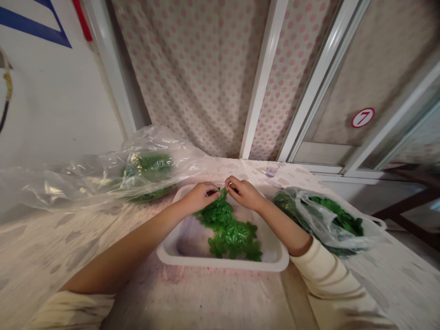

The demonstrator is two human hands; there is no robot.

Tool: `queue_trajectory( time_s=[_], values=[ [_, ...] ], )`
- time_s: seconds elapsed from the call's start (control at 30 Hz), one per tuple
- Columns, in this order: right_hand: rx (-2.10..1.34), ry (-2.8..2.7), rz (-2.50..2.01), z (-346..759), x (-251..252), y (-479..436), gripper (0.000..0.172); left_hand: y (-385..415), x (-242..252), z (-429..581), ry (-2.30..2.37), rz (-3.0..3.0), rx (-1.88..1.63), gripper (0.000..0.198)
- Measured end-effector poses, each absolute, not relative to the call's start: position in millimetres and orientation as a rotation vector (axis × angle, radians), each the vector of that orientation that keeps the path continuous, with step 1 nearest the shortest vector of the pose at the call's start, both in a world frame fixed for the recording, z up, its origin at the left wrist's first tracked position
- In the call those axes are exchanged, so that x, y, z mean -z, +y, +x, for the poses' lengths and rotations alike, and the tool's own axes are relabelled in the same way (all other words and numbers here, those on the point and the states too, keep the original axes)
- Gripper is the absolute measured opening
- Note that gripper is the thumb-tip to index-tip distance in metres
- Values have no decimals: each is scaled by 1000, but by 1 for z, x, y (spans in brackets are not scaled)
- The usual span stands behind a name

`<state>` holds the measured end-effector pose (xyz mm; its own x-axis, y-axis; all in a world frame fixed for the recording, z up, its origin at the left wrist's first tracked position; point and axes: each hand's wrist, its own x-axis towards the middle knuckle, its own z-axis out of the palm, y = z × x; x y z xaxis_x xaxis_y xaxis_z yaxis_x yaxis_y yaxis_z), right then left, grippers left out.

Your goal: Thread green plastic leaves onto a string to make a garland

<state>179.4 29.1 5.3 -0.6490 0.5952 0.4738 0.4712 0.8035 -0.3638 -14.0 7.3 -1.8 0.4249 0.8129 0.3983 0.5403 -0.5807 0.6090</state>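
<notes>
- Left hand (pixel 200 197) and right hand (pixel 244 193) close together over far end of white tray (pixel 220 264).
- Fingertips of both pressed together, pinching top of leaf strand (pixel 222 194).
- Strand trailing down into green leaf pile (pixel 230 231) inside tray.
- Clear bag (pixel 147 172) of leaves far left; second bag (pixel 330 222) just right of tray.

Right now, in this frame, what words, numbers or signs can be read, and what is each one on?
"7": in a red ring on a round white sticker, stuck on the window pane at right.
Blue lines on the wall at upper left: a cut-off shape, no letters to read.
No print shows on the plastic bags, the white tray or the green leaves pinched by left hand and right hand.
</notes>
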Motion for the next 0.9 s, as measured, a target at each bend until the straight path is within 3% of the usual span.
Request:
queue_trajectory(
  time_s=[0.13,0.47,0.9],
  values=[
    [-293,-2387,-794,179,-7,27,5,5,0,-14,1214,2199,-979,41],
    [-326,-2404,-770,180,-7,27,7,10,-2,-15,1255,2131,-1198,16],
    [-278,-2483,-780,179,-4,30,7,10,-2,-17,1329,1897,-1504,31]
  ],
)
